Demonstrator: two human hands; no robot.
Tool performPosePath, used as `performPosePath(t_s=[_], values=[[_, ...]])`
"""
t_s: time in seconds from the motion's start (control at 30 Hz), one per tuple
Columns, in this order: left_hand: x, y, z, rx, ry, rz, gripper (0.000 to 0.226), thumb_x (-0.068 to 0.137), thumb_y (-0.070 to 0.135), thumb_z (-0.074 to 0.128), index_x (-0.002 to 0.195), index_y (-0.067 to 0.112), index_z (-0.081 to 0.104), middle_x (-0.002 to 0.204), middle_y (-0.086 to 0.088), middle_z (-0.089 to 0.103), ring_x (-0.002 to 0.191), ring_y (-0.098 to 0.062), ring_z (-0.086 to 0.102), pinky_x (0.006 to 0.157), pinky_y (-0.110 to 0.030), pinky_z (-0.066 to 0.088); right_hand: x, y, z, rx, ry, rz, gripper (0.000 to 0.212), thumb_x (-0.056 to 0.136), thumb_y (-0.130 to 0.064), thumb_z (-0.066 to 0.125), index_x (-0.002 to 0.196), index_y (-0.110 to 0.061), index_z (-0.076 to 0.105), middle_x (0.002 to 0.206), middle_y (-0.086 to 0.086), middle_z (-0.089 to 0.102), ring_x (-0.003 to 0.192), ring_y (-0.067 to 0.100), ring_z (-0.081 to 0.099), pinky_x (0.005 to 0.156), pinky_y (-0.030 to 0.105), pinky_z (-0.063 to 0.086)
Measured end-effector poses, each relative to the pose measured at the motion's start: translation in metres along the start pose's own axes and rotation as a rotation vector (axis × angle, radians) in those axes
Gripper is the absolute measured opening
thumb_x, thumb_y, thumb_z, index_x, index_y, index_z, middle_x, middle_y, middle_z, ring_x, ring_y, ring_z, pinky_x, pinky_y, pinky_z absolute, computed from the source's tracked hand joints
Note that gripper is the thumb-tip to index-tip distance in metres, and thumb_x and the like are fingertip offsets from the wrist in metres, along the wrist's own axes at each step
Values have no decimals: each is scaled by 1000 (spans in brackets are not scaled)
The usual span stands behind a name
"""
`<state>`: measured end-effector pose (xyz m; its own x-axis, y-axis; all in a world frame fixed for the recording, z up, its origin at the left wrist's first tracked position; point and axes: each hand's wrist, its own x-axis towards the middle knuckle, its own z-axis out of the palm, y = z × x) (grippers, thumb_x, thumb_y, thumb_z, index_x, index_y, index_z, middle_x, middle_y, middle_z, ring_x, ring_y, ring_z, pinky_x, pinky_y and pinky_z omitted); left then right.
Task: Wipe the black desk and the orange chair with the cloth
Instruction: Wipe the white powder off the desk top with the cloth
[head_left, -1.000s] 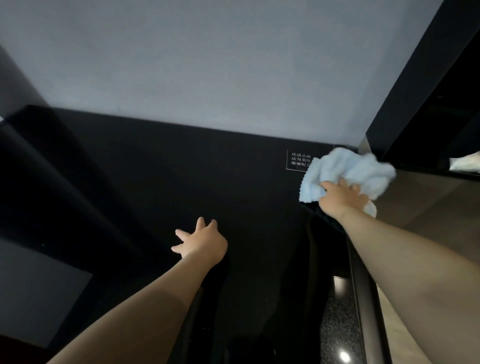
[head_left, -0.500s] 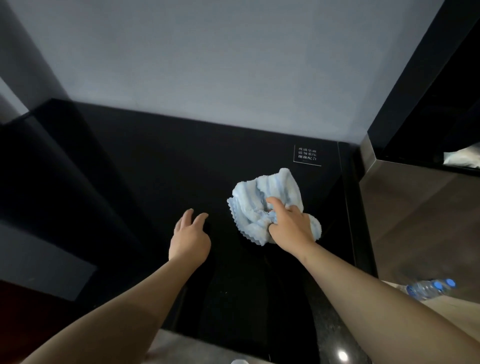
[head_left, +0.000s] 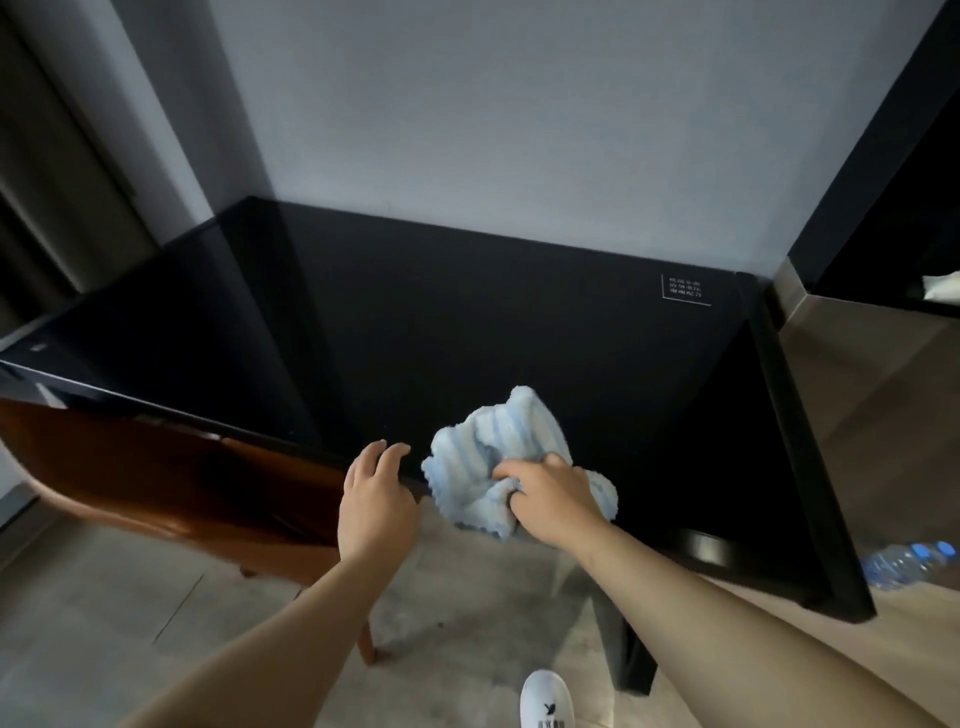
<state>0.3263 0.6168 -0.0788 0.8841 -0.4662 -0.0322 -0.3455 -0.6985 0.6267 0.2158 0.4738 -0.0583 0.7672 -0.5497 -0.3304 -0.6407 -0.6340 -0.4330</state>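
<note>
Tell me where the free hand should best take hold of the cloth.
Probably the bunched upper lobe of the cloth, coming from the left: the right hand already grips the lower right, while the left hand rests beside it at the desk edge.

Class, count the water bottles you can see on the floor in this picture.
2 blue-capped water bottles lie together on the floor at the right edge, beside the black desk; the desk may hide more.

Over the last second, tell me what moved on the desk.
The right hand dragged the light blue cloth from the far right corner back to the black desk's near edge. The left hand slid back there too. The grip on the cloth stayed.
</note>
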Motion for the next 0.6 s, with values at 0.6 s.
performPosePath(t_s=[0.6], values=[[-34, -58, -54, 12, -27, 123, 44, 95, 6, 40, 135, 19, 48, 142, 2, 44, 136, -19, 30, 110, -34, 34, -65, -56, 37, 472, 459, 9, 16, 88, -14, 54, 93, -19, 40, 78, -4, 52, 66, 10, 53, 53, 25, 41]])
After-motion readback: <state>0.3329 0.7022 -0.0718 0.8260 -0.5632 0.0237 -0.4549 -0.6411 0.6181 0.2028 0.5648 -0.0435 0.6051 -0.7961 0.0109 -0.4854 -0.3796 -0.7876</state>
